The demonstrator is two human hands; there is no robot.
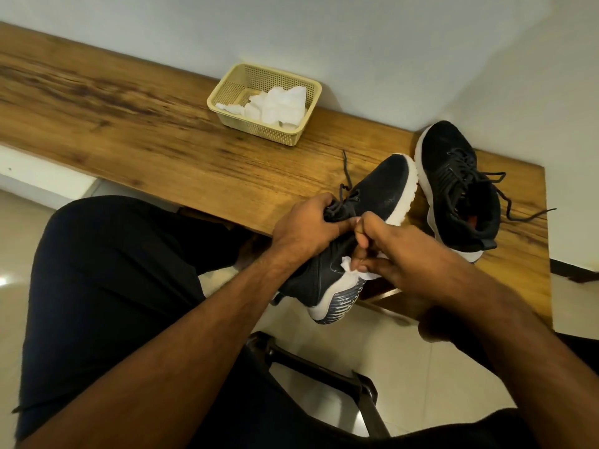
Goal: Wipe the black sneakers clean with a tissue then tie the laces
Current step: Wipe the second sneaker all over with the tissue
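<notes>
The black sneaker (pixel 372 218) being handled is tilted on its side at the near edge of the wooden bench (pixel 162 137), toe pointing away over the wood and heel hanging past the edge above the tiled floor (pixel 437 367); its middle is covered by both hands, so the tongue and most of the lacing cannot be made out. The left hand (pixel 304 225) has its fingers curled round the collar and lace area, gripping the shoe from the left, forearm reaching in from the lower left. The right hand (pixel 402 254) is bent at the wrist with fingers curled, pinching a white tissue (pixel 351 268) against the shoe's side; only crumpled edges of the tissue show. The second sneaker (pixel 460 189) stands upright just beside the first, laces loose. A cream basket (pixel 227 92) holding more tissues (pixel 278 105) sits against the wall.
</notes>
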